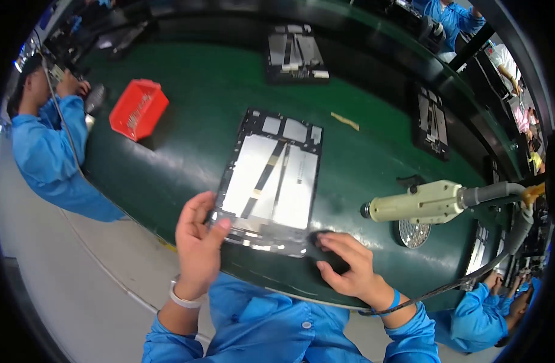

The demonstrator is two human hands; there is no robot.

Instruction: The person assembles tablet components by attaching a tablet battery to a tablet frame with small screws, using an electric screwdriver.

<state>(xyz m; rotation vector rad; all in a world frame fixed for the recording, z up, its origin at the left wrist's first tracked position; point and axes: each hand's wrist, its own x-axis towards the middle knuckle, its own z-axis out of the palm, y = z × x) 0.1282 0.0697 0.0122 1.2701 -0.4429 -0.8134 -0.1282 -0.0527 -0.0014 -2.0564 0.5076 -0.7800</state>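
Right of the red bin (122,104), the opened tablet (297,196) is clamped at one corner by the left hand (200,243); the right hand (354,266) is loosely parted, so that one-sided grip could slip.

"How does the open tablet (271,181) look?"
"Smooth, silvery metal, softly glossy."
"The bin (158,104) at its ten o'clock?"
"Red plastic."
"The tool (416,203) at three o'clock?"
"Cream plastic, matt."
"And the tabletop (199,78)?"
"Smooth, with a sheen."
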